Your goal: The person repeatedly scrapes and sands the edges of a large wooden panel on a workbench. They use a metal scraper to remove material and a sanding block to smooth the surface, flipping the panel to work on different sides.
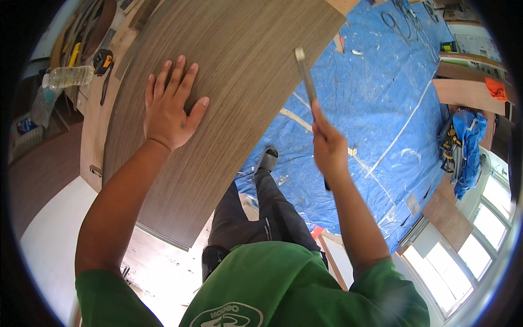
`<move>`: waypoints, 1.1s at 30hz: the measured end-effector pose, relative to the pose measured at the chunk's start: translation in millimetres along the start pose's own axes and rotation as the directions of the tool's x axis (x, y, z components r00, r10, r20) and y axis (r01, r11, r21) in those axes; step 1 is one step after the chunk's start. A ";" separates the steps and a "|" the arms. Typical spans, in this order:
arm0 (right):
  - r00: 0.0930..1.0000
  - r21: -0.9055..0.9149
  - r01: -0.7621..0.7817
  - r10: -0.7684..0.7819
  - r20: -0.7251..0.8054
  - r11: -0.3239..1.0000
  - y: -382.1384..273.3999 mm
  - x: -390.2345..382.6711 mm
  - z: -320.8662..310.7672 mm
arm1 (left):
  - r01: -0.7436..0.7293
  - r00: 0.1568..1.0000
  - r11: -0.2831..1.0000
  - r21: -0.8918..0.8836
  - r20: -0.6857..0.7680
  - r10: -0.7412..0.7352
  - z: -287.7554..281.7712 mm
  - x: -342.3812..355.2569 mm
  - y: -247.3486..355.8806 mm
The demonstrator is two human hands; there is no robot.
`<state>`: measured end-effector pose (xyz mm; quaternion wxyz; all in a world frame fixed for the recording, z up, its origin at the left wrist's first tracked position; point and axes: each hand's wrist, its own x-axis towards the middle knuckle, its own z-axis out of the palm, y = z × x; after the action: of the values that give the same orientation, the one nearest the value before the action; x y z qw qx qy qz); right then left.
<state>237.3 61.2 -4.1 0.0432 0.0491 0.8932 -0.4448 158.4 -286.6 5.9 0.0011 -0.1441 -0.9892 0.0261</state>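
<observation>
My left hand (173, 117) lies flat, fingers spread, on a large brown wood-grain panel (239, 71). The panel stretches diagonally from top right to lower left. My right hand (330, 147) is closed around a long, narrow metal tool (307, 79) with a dark handle end. Its bright, slightly wider tip points away from me, over the panel's right edge; whether they touch I cannot tell. Slight blur keeps its exact kind unclear.
A tape measure (102, 61) and a clear plastic bottle (71, 77) are left of the panel. Blue sheeting (370, 120) with scraps and stains covers the floor at right. Cables (406, 22) lie at the far right, and a blue bag (468, 147) stands near the windows.
</observation>
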 end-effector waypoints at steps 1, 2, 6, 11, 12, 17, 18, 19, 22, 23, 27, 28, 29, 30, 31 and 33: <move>1.000 -0.004 -0.025 0.025 -0.007 1.000 -2.3 30.6 -1.2 | 0.000 1.000 1.000 0.004 -0.001 0.000 -0.4 1.3 0.8; 0.998 0.029 -0.061 0.061 -0.009 0.998 -5.6 53.1 -4.6 | -0.004 1.000 1.000 0.007 -0.004 0.004 -0.7 4.1 2.3; 0.965 0.094 -0.261 0.261 0.018 0.961 -32.6 92.0 -13.7 | -0.026 1.000 1.000 -0.015 -0.009 0.026 -2.5 6.2 4.6; 0.994 0.039 -0.060 0.056 0.097 0.997 -11.8 -21.1 0.5 | -0.014 1.000 1.000 -0.014 -0.003 0.014 -4.1 1.1 2.2; 0.991 0.046 -0.093 0.088 0.102 0.995 -14.8 -21.4 1.4 | -0.016 1.000 1.000 -0.021 -0.008 0.016 -4.2 0.8 2.0; 0.978 0.187 -0.208 0.207 0.025 0.960 -28.0 93.1 -11.0 | -0.036 0.999 0.999 -0.031 -0.026 0.035 -3.3 6.8 5.6; 0.971 0.269 -0.235 0.237 0.028 0.934 -28.9 101.9 -14.2 | -0.041 0.999 0.999 -0.034 -0.030 0.040 -3.1 9.0 6.5; 0.976 0.181 -0.219 0.219 0.016 0.959 -27.2 94.9 -12.5 | -0.033 0.999 0.999 -0.020 -0.016 0.033 -3.4 8.8 6.6; 0.990 0.048 -0.139 0.138 0.020 0.989 -17.4 33.4 3.2 | -0.016 1.000 1.000 0.000 0.001 0.016 -6.9 3.6 2.3; 0.994 0.090 -0.104 0.101 0.034 0.990 -13.9 6.8 7.0 | -0.023 1.000 1.000 -0.016 -0.007 0.023 -7.7 1.9 1.9; 0.985 0.042 -0.168 0.166 0.034 0.985 -16.2 37.8 -0.7 | -0.051 0.998 0.998 -0.037 -0.030 0.050 -9.6 3.4 2.5; 0.989 0.022 -0.148 0.149 -0.021 0.989 -12.8 65.5 -2.2 | -0.055 0.998 0.998 -0.039 -0.037 0.054 -7.2 7.5 2.3; 0.983 0.096 -0.177 0.181 -0.032 0.980 -18.0 84.9 -6.0 | -0.060 0.997 0.997 -0.044 -0.040 0.058 -2.2 9.9 3.9; 0.977 0.168 -0.203 0.211 -0.033 0.965 -26.8 100.9 -11.2 | -0.057 0.998 0.997 -0.050 -0.039 0.055 -0.4 9.9 5.5; 0.972 0.234 -0.223 0.234 -0.023 0.946 -31.4 108.8 -13.4 | -0.053 0.998 0.997 -0.053 -0.029 0.052 -1.6 9.3 5.6; 0.985 0.061 -0.162 0.165 -0.046 0.985 -23.0 78.5 -9.7 | -0.048 0.999 0.997 -0.064 -0.011 0.048 -4.0 9.1 6.2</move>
<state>156.2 59.0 10.4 0.0555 0.1345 0.8740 -0.4636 151.4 -277.9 9.5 0.0003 -0.1678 -0.9858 -0.0063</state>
